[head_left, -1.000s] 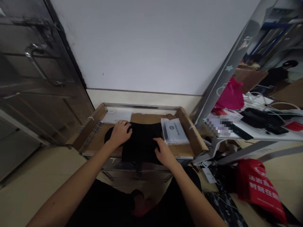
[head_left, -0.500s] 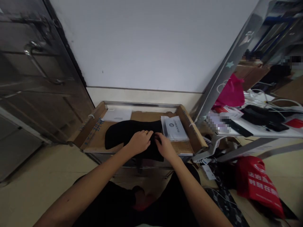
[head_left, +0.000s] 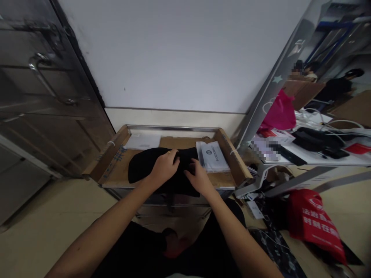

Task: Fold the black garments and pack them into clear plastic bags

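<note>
A black, soft-looking fabric piece point(head_left: 142, 166) lies across the cardboard-lined surface, its front part hanging over the near edge. Its exact kind cannot be made out. My left hand point(head_left: 165, 166) is on its middle, fingers curled and closed on a raised bit of the black fabric. A ring shows on one of its fingers. To the right, my right hand point(head_left: 199, 179) rests at the same piece with thumb and fingers bent but apart. Beside it lies a flat plastic-wrapped packet point(head_left: 214, 156) with printed lettering.
Cardboard side walls point(head_left: 233, 158) flank the surface, and a white sheet point(head_left: 143, 141) lies at its back left. A metal door point(head_left: 49, 96) stands left. On the right are a cluttered white desk point(head_left: 307, 156), a red bag point(head_left: 315, 224) on the floor, and people farther back.
My left hand has shifted slightly left, away from the right one, lifting a little black fabric. The right hand's thumb and fingers have spread apart. The view has moved slightly.
</note>
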### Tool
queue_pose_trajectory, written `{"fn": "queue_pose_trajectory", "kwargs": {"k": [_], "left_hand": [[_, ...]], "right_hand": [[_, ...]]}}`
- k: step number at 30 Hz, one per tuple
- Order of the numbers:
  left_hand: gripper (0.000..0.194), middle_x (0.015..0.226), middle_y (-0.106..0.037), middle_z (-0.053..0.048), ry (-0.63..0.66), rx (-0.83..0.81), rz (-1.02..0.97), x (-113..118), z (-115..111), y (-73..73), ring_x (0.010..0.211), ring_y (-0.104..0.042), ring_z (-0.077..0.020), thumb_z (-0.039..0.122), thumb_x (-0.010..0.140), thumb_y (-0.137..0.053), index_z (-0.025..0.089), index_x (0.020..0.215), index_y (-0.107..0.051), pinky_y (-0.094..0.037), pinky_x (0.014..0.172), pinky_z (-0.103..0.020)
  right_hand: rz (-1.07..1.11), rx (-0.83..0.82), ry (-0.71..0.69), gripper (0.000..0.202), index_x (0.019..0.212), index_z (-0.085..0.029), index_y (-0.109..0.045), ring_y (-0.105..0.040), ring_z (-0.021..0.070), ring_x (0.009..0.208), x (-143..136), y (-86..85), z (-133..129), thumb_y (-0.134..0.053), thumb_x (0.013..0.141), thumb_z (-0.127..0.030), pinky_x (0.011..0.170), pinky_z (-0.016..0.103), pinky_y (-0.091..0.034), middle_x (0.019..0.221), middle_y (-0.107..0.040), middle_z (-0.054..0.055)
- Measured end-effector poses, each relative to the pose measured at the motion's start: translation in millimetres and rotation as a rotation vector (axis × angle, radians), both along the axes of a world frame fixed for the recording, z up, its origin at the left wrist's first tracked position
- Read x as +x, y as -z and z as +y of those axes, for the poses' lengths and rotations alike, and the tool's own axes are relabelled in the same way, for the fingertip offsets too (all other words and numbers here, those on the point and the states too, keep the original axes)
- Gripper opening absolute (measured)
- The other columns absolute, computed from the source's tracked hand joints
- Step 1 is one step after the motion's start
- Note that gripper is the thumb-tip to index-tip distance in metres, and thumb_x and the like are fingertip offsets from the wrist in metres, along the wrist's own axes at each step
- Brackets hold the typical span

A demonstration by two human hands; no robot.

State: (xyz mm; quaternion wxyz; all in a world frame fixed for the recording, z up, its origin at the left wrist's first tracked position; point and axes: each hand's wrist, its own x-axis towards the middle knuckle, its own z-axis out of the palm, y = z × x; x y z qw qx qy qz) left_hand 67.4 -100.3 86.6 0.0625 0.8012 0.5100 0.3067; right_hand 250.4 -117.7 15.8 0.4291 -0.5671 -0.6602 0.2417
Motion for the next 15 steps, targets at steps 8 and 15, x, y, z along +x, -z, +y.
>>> {"fn": "queue_pose_trajectory", "kwargs": {"k": [8, 15], "left_hand": [[0.030, 0.102, -0.073, -0.008, -0.115, -0.053, -0.459, -43.7, 3.3, -52.4, 0.092, -0.068, -0.0225, 0.038, 0.097, -0.048, 0.016, 0.108, -0.065, -0.052, 0.081, -0.033], [0.029, 0.092, -0.073, -0.016, -0.320, -0.362, 0.115, -76.3, 18.9, 13.7, 0.092, -0.070, -0.0285, 0.031, 0.098, -0.047, 0.015, 0.087, -0.068, -0.049, 0.077, -0.033]], "right_hand": [[0.649, -0.121, 0.008, 0.043, 0.109, -0.021, -0.063, -0.069, 0.0228, 0.089, 4.9, -20.8, 6.5, -0.073, 0.073, -0.041, 0.080, 0.036, -0.055, 0.097, -0.073, 0.005], [0.336, -0.026, 0.177, 0.037, 0.103, -0.019, -0.067, -0.060, 0.0216, 0.076, 29.5, -12.6, 16.1, -0.069, 0.075, -0.044, 0.072, 0.035, -0.050, 0.079, -0.067, 0.003]]}}
